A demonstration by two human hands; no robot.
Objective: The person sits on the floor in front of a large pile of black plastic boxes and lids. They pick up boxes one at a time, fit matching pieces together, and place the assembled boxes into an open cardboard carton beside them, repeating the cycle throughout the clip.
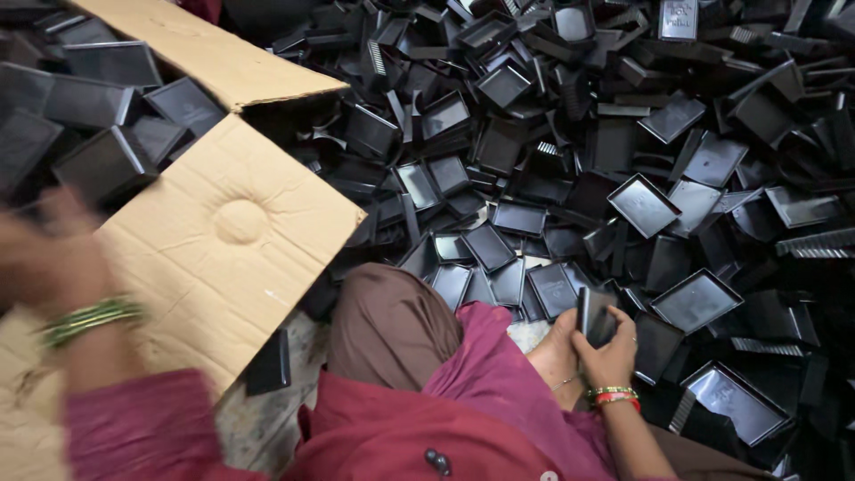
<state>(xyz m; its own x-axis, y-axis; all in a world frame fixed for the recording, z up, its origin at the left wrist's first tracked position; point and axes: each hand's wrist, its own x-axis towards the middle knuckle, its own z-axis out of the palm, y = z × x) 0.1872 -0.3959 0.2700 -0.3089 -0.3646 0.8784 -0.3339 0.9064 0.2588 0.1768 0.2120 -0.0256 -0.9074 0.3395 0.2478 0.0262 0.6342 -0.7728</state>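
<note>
Head view: the right hand (604,343) pinches a small stack of black plastic trays (594,313) at the near edge of the tray heap (641,160) on the floor, just beside the knee (392,325). Gathering and stacking looks under way; adding another tray calls for squaring its edges. The left hand (44,254) is blurred over the cardboard box flap (232,232), so whether it is spread or gripping cannot be told.

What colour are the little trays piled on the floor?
Black, glossy plastic trays, clearest in the head view; the right hand holds one.
</note>
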